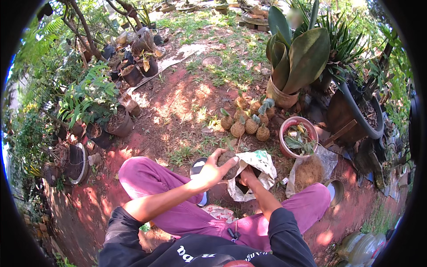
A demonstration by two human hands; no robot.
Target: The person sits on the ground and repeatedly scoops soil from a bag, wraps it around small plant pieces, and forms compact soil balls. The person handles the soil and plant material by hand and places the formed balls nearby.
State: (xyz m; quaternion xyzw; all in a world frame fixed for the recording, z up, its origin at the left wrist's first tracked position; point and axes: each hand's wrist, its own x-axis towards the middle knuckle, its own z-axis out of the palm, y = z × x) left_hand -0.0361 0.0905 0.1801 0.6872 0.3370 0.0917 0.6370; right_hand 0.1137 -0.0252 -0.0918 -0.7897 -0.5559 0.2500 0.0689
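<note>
My left hand (210, 171) holds a brown ball of soil or fibre (227, 162), with fingers behind it and thumb across its top. A small green leaf shows just above the ball. My right hand (247, 176) reaches into the mouth of a white plastic sack (267, 167), so its fingers are hidden. The sack stands between my knees, its opening close beside the ball, and dark material shows inside. Beyond it, several twine-wrapped plant balls (251, 126) sit grouped on the ground, with leaf cuttings standing out of their tops.
To the right stand a pink pot (283, 147) of cut leaves, a clear plastic bag of brown fibre (308, 173) and an open tin (338, 193). Further back are a potted broad-leaved plant (283, 95) and a large tilted black pot (347, 113). Potted plants (120, 121) line the left.
</note>
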